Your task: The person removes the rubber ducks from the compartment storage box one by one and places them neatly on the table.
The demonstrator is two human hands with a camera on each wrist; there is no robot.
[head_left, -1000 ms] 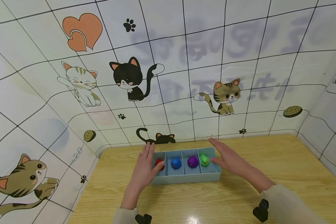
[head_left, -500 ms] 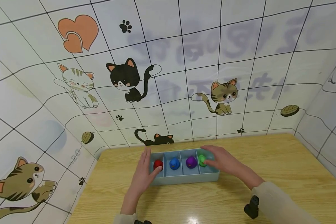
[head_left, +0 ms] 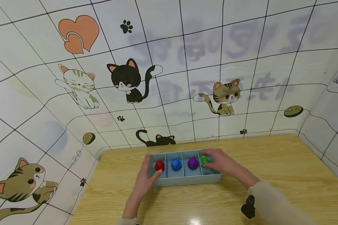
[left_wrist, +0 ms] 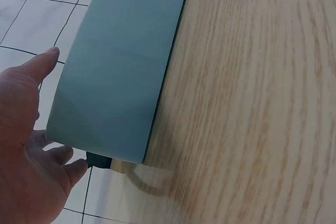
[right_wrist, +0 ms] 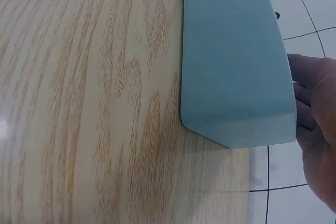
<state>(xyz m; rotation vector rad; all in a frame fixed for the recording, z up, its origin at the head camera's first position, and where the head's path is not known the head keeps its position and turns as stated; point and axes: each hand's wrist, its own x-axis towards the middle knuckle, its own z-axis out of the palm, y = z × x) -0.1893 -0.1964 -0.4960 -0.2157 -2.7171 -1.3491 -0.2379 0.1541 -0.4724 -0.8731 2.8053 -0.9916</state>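
A light blue tray [head_left: 191, 180] with a row of compartments lies on the table in the head view. In it sit a red toy duck [head_left: 159, 165], a blue toy duck [head_left: 176, 164], a purple toy duck [head_left: 193, 163] and, at the right end, a green toy duck [head_left: 204, 160]. My right hand [head_left: 221, 161] reaches into that end compartment, fingers and thumb pinching the green duck and partly covering it. Along the tray's left end my left hand [head_left: 143, 179] rests with straight fingers, thumb over the front rim near the red duck. Both wrist views show the tray's outer front wall [left_wrist: 118, 72].
The tray stands on a wood-grain table [head_left: 180, 203], near its back edge. White grid-lined sheeting [head_left: 174, 78] printed with cats encloses the table behind and at both sides.
My right hand has come in from the right, down into the end compartment, and closed on the green duck. My left hand has settled against the tray's left end.
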